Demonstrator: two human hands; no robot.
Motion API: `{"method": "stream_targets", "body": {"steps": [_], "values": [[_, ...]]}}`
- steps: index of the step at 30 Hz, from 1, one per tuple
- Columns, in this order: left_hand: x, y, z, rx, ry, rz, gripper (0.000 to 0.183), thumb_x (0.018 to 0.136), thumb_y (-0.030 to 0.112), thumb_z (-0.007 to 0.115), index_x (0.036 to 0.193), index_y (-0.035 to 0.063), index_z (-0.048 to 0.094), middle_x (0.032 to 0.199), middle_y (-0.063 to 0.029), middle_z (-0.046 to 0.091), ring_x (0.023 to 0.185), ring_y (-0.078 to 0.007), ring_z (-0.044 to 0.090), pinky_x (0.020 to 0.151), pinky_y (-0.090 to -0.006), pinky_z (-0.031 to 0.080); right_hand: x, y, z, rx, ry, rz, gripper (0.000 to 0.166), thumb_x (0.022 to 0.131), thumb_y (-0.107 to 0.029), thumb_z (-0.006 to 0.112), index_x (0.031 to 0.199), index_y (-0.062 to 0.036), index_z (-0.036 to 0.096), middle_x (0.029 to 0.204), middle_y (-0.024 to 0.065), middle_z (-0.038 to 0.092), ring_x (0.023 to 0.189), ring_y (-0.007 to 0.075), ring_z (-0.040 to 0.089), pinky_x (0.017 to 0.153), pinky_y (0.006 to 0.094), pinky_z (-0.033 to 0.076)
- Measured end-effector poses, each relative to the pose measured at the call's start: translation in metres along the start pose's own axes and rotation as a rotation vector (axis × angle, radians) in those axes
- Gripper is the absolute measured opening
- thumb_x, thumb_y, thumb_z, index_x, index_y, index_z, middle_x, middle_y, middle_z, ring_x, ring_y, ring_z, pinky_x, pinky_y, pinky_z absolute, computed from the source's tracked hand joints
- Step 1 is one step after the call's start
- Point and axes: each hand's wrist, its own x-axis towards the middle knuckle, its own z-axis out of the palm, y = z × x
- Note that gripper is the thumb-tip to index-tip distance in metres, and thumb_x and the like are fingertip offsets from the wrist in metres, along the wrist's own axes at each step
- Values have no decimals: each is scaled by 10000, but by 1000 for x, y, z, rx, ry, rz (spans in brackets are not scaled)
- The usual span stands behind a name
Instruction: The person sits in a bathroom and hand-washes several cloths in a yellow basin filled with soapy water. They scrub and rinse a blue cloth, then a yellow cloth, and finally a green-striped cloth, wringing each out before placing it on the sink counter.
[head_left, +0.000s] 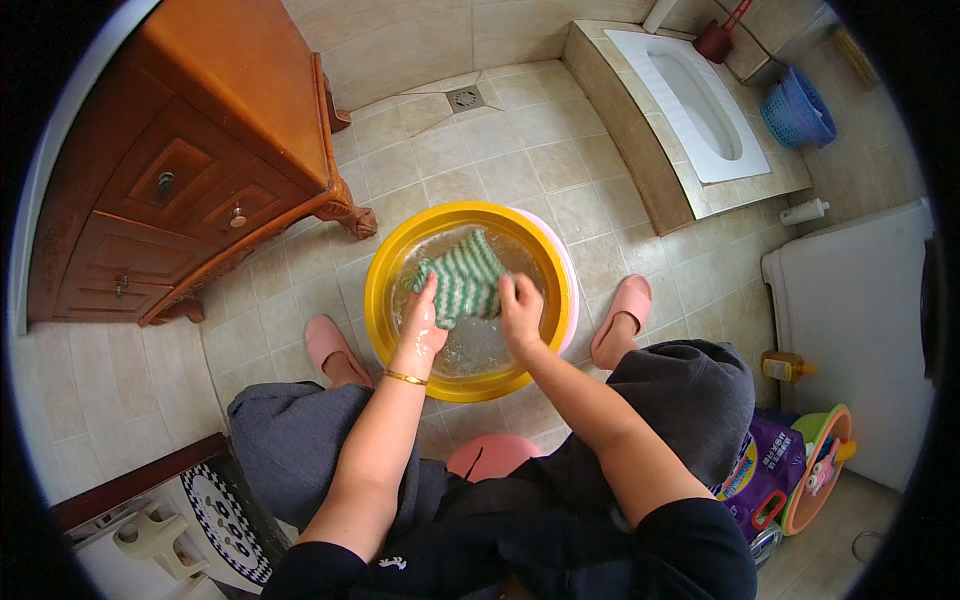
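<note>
A green-and-white striped knitted cloth (465, 281) is stretched between my two hands over a round yellow basin (375, 300) of sudsy water. My left hand (425, 319), wet and with suds on the wrist, holds the cloth's left side, its palm partly turned up. The cloth's right side is pinched in my right hand (521, 307), thumb against curled fingers. A gold bangle (406, 377) circles my left wrist. Behind the yellow basin's right rim shows the edge of a pink basin (574, 300).
A carved wooden cabinet (217, 142) stands left. Ahead lie a floor drain (466, 98) and a raised squat toilet (694, 105). At right are a white appliance (847, 330), a yellow bottle (784, 367), a purple detergent bag (769, 461) and small tubs (844, 450). Pink slippers (628, 304) flank the basin.
</note>
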Motion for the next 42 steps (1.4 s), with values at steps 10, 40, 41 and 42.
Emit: {"method": "stream_targets", "body": {"steps": [10,40,41,42], "values": [[6,-13,-47,162,356,-470,473,905,373,479,1299,120,408,1282,-89,497,1209,-285,416,1007,-530,169,14,48,11,-514,-176,17,316,841,-229,564,1106,-57,561,1057,203,562,965,396,538,831,426,433],[17,-38,-30,-72,-319,-113,405,923,464,434,1076,113,565,1015,-5,602,927,-154,567,808,-336,466,-23,-38,61,-517,-325,-371,222,803,-242,581,669,-64,589,665,162,589,620,343,589,567,418,465],[30,-36,-58,-281,-700,-144,396,915,473,447,1041,119,572,984,-6,600,894,-149,567,777,-343,468,-37,-52,66,-450,-416,-469,219,800,-231,585,656,-66,582,657,161,586,612,340,588,561,415,465],[33,-36,-62,-307,-686,-159,394,910,482,452,1013,123,576,956,-2,600,863,-148,568,755,-346,469,-36,-48,67,-439,-403,-477,196,785,-246,591,657,-97,586,630,150,595,584,314,603,540,425,476]]}}
